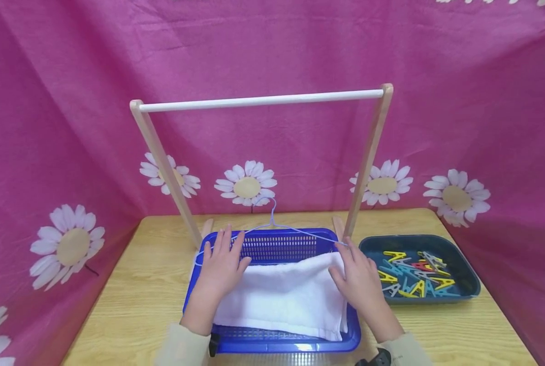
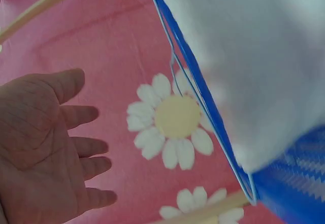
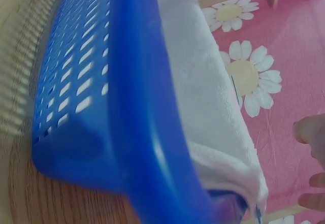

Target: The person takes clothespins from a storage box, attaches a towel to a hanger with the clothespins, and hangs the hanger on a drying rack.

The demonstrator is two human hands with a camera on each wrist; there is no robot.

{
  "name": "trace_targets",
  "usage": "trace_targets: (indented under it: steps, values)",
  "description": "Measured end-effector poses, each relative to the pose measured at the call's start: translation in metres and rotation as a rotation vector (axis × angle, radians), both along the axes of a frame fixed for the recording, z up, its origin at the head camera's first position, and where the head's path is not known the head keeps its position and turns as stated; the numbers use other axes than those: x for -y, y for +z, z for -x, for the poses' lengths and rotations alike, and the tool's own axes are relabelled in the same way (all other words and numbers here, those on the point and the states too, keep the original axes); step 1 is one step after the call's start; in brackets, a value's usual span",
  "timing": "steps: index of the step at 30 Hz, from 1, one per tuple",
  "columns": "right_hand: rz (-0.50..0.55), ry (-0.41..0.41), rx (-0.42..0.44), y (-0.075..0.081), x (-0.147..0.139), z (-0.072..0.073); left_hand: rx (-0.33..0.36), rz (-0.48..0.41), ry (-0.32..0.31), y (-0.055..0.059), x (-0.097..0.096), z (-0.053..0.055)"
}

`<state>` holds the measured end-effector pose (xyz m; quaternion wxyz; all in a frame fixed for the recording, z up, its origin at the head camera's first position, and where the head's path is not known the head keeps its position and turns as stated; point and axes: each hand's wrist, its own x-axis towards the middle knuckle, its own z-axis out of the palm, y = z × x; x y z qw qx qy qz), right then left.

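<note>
Two pale sleeves (image 1: 183,348), cut off at the lower edge, lie nearest the head camera. Left hand (image 1: 220,267) and right hand (image 1: 356,274): fingers extended and apart, gripping nothing; the right is cut off in its wrist view. One white cloth (image 1: 281,297) lies over one blue basket (image 1: 277,346), between the hands. One wire hanger (image 1: 272,221) spans the far side, its lower bar hidden. One dark green tray (image 1: 429,300) holds clips (image 1: 418,289), one red seen; overlap prevents a full count. One rack (image 1: 263,101): two uprights, feet partly concealed.
</note>
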<state>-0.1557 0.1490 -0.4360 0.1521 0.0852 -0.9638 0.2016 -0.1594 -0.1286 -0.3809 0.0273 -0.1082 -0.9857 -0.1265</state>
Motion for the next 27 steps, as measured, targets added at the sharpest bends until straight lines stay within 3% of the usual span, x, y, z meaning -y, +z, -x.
trace_targets:
  steps: [3,10,13,17,23,27]
  values:
    - [0.002,-0.002,0.013,0.001,-0.003,0.0,-0.011,0.008,0.007,0.0,0.014,0.002]
    - [0.01,-0.008,0.03,0.003,-0.01,0.001,-0.223,-0.035,-0.006,0.002,0.045,0.007]
    - [0.021,-0.016,0.051,0.003,-0.014,0.001,-0.243,-0.052,0.001,0.004,0.054,0.006]
    - [0.019,-0.038,0.078,0.004,-0.017,0.0,-0.173,-0.045,0.054,0.002,0.067,0.008]
    - [0.005,-0.05,0.068,0.006,-0.026,0.001,0.023,-0.08,0.163,-0.003,0.086,0.006]
    - [0.004,-0.053,0.05,0.008,-0.033,0.001,0.124,-0.102,0.186,-0.006,0.09,0.004]
